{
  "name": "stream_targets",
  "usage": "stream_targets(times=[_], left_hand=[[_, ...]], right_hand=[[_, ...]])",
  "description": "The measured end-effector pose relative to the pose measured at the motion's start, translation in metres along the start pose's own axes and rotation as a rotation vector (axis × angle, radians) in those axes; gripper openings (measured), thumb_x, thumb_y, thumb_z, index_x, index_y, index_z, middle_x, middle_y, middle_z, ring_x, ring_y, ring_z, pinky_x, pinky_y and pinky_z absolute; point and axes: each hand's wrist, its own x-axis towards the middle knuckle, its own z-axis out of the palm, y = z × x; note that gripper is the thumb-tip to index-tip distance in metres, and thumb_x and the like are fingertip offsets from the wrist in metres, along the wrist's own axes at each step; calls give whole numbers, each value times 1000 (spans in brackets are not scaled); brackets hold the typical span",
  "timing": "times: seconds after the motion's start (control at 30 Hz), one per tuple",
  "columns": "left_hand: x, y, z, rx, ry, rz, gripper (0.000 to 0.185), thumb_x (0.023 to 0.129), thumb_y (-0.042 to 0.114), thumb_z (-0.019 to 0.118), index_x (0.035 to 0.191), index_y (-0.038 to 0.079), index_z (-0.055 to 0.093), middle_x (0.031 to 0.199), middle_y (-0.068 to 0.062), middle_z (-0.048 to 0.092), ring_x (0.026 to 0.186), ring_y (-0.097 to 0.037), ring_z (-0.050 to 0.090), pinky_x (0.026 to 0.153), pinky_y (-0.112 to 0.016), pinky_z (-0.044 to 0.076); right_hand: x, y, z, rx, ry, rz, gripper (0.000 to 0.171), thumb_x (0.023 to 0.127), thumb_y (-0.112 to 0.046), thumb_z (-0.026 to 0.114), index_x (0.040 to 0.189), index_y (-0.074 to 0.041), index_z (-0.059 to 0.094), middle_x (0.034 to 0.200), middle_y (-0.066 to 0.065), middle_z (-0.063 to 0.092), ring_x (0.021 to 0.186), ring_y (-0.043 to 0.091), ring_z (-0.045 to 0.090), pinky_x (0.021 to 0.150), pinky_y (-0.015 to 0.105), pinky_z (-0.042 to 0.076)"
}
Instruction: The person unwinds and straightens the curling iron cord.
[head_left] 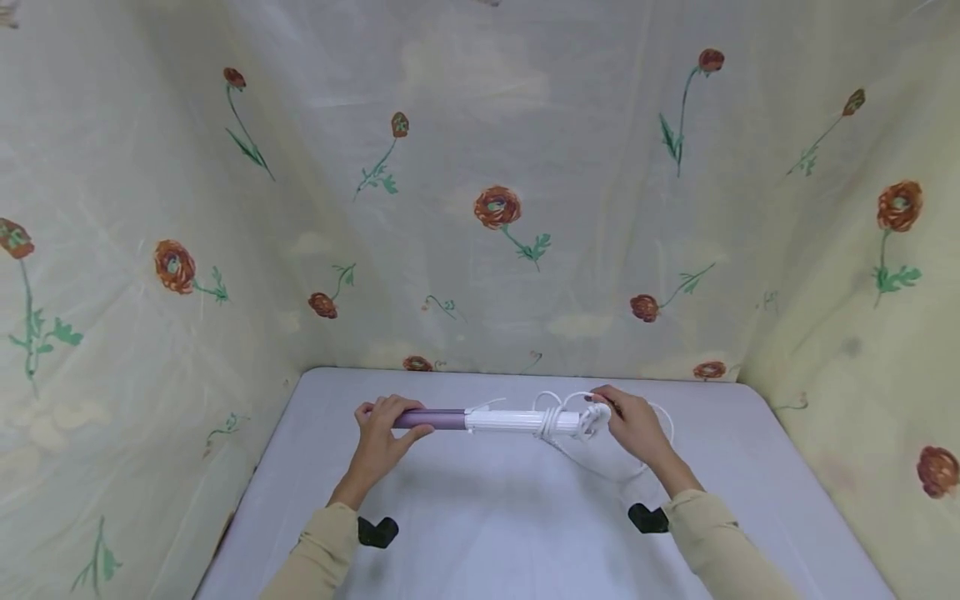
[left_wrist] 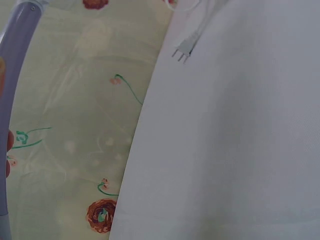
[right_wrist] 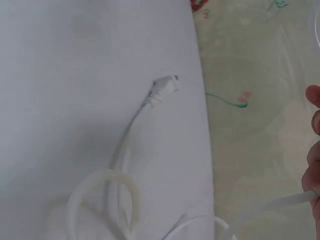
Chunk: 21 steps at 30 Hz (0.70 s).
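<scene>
A purple-and-white corded wand [head_left: 431,419] lies level across the middle of the head view. Its left part is smooth and purple; its right part is white and ribbed. My left hand [head_left: 384,437] grips the purple end, thumb below and fingers over the top. White cord [head_left: 551,421] is wound in loops round the white part. At its right end, my right hand [head_left: 636,425] pinches the cord, which runs into the fingers in the right wrist view. A length of cord hangs down to a white plug [right_wrist: 165,85], whose prongs show in the left wrist view.
Beneath the hands is a table with a white top [head_left: 510,533]. Floral-printed sheeting [head_left: 585,250] rises behind it and on both sides. A dark piece [head_left: 377,532] shows beside the left sleeve, another dark piece [head_left: 648,518] beside the right.
</scene>
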Motion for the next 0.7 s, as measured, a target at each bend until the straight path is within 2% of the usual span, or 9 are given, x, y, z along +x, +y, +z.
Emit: stream_targets(times=[0.07,0.13,0.17,0.23,0.3,0.4,0.53,0.63,0.7], left_hand=[[1,0,0,7,16,-4,33,77,38,74,104,20,65,97,4,66,90,-17,51,92,-48,15],[3,0,1,24,31,-4,34,77,38,75,104,19,65,97,2,66,90,-18,52,91,-49,15],[3,1,1,31,37,-7,35,77,38,75,104,18,65,97,1,67,90,-19,51,92,-49,15],[4,1,2,48,47,-10,36,76,37,76,104,17,65,98,-1,67,91,-20,51,92,-50,15],[5,3,4,58,55,-16,37,76,35,77,104,15,65,98,-3,67,90,-21,51,92,-52,15],[6,5,7,96,72,-35,38,75,36,78,104,15,65,97,-4,67,90,-21,50,92,-52,16],[7,7,8,137,103,-71,38,75,38,77,103,15,66,97,-6,67,89,-22,50,91,-52,18],[8,7,8,143,121,-75,38,74,37,78,102,14,66,96,-6,67,88,-23,50,90,-53,18],[10,8,9,147,122,-69,38,74,38,77,101,15,66,96,-6,67,87,-23,50,90,-53,18]], right_hand=[[-10,4,9,-46,-64,17,19,94,-6,52,109,-6,64,67,5,61,55,10,44,52,28,37],[-19,4,19,-88,-117,22,14,93,-5,51,101,-6,63,61,0,53,52,9,39,50,27,32],[-23,3,24,-103,-135,17,12,93,-5,51,96,-6,63,61,-1,53,52,9,40,50,27,33],[-31,-2,33,-111,-176,6,12,93,-6,52,97,-7,63,65,-3,56,56,7,44,52,25,36],[-37,-8,43,-105,-180,-33,11,92,-4,55,96,-8,65,73,-2,62,62,8,52,57,26,42],[-47,-19,55,-18,-175,-50,19,91,-2,56,105,-8,67,86,0,67,75,14,62,67,30,49],[-61,-37,62,147,-198,40,10,93,-18,58,97,-17,67,93,-8,66,91,15,64,82,38,50],[-69,-49,63,210,-185,93,14,93,-33,58,85,-23,65,87,-15,61,86,8,60,80,35,48],[-71,-54,62,226,-140,84,18,93,-32,58,80,-22,64,82,-14,60,76,5,58,70,29,48]])
